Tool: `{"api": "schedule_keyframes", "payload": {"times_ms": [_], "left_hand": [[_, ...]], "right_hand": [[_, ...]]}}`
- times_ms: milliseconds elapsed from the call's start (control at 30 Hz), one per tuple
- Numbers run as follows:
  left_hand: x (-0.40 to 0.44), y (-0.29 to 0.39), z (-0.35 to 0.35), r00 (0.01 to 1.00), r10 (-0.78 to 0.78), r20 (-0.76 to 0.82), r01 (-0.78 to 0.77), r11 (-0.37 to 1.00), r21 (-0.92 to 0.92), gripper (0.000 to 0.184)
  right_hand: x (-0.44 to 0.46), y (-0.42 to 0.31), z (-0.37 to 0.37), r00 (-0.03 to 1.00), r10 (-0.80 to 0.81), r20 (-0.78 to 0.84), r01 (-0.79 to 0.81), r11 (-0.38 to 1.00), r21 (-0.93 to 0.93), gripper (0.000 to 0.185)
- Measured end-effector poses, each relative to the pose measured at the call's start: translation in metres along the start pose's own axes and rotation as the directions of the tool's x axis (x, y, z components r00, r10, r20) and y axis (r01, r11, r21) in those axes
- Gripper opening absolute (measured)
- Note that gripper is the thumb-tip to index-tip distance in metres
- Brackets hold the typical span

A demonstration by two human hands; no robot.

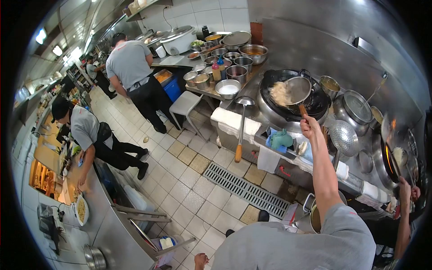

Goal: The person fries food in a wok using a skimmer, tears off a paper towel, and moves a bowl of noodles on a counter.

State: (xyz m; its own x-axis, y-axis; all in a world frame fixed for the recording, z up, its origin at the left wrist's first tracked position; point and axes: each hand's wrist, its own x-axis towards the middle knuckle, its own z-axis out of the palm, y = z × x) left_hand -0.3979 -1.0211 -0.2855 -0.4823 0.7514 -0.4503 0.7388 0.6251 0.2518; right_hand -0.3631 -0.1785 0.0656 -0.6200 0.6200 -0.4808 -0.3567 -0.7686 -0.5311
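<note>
My right hand (309,126) is wrapped round the wooden handle of a round mesh strainer (299,90). The strainer tilts over a black wok (270,80), its rim beside a mass of pale food (281,93) there. Down at the bottom edge, by my grey shirt, hangs my left hand (201,260), fingers curled in, with no object visible in it. A ladle (243,117) with a wooden handle lies left of the wok, jutting over the counter edge. To the right of my forearm rests a perforated skimmer (344,137).
Steel pots and bowls (228,87) of ingredients crowd the side table. A stool (186,102) stands near it. At far right, another person's hands (407,191) hold a wok (388,166) near flames. Co-workers (85,128) stand on the left. A drain grate (247,189) crosses the floor.
</note>
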Motion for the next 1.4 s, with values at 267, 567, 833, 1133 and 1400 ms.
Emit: {"api": "schedule_keyframes", "payload": {"times_ms": [267, 567, 833, 1133, 1400], "left_hand": [[0.013, 0.015, -0.005, 0.783, -0.532, 0.323, 0.472, 0.169, -0.865, 0.023], [0.02, 0.062, -0.081, 0.73, -0.594, 0.339, 0.537, 0.192, -0.821, 0.026], [0.031, 0.046, -0.06, 0.752, -0.567, 0.336, 0.512, 0.18, -0.84, 0.031], [0.029, 0.04, -0.067, 0.69, -0.574, 0.441, 0.491, -0.076, -0.868, 0.03], [0.029, 0.048, -0.065, 0.743, -0.544, 0.388, 0.545, 0.157, -0.823, 0.029]], "right_hand": [[-0.045, 0.002, 0.039, 0.973, -0.225, 0.048, 0.228, 0.917, -0.327, 0.008], [-0.073, -0.014, 0.036, 0.928, -0.368, 0.051, 0.343, 0.796, -0.499, 0.011], [-0.08, -0.039, 0.006, 0.948, -0.317, 0.008, 0.294, 0.868, -0.4, 0.008], [-0.046, -0.033, -0.032, 0.826, -0.51, -0.239, 0.31, 0.767, -0.562, 0.008], [-0.038, 0.003, 0.007, 0.996, -0.051, -0.073, 0.058, 0.993, 0.102, 0.017]]}}
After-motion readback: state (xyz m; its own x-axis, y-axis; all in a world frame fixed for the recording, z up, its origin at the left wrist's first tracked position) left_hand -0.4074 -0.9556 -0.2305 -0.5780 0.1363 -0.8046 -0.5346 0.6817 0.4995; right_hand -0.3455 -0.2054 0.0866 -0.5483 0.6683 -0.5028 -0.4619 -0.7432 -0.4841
